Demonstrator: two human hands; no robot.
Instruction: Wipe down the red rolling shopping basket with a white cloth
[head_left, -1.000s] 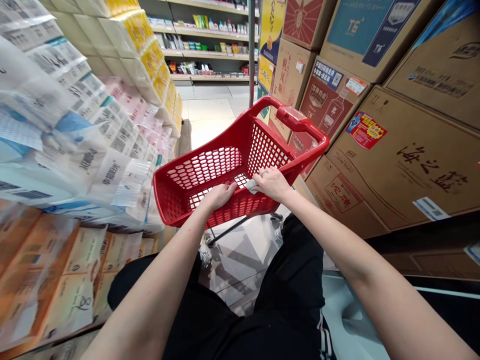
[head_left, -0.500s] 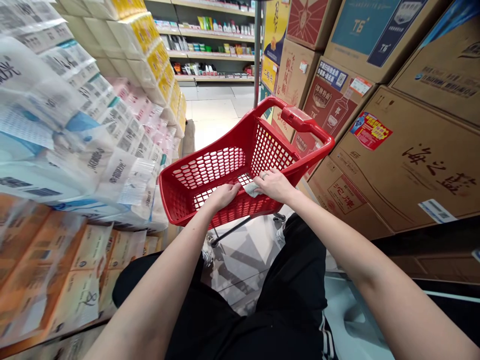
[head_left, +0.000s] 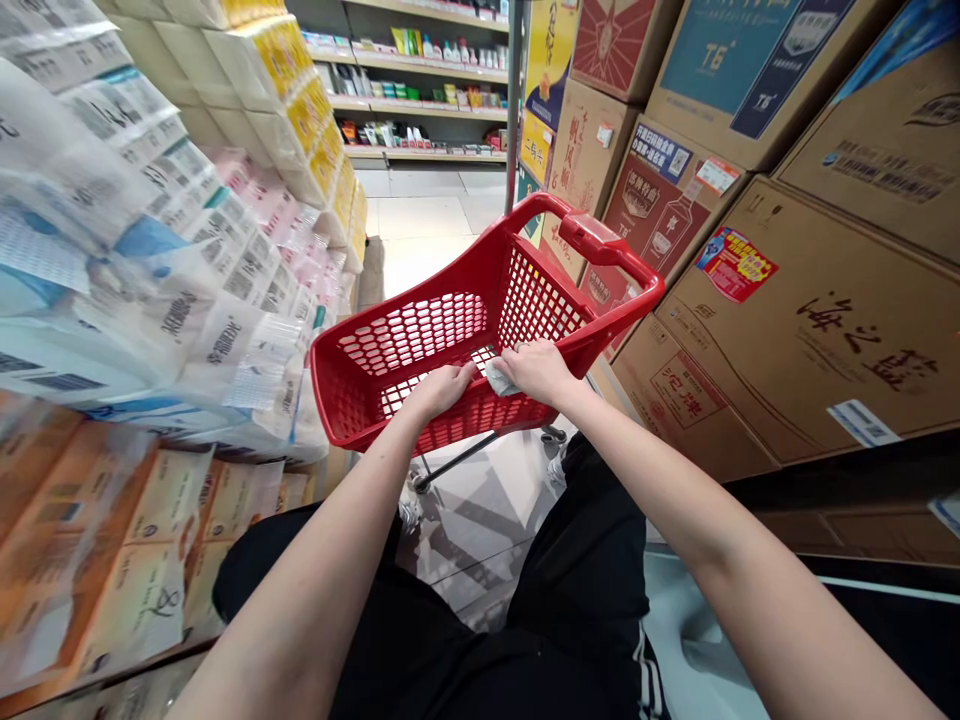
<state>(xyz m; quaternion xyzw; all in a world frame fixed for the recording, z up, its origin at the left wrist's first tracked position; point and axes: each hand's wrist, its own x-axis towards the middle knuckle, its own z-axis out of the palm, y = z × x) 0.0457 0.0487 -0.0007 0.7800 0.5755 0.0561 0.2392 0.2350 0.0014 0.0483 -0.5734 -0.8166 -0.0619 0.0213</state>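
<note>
A red plastic shopping basket (head_left: 420, 335) on a wheeled frame stands in front of me, empty, its handle (head_left: 600, 245) at the far right. My left hand (head_left: 442, 385) is curled over the near rim of the basket. My right hand (head_left: 540, 368) rests on the same rim just to the right, its fingers closed on a small white cloth (head_left: 499, 378) pressed against the rim. The two hands nearly touch. My dark trousers fill the bottom of the view.
Stacked packs of tissue paper (head_left: 150, 260) wall the left side, with orange packs (head_left: 112, 540) lower down. Large cardboard cartons (head_left: 795, 300) are piled along the right. A pale tiled aisle (head_left: 427, 225) runs ahead to stocked shelves (head_left: 420, 100).
The basket and both hands have barely shifted; the view swayed slightly right, then back left. My right hand's grip on the cloth stays the same.
</note>
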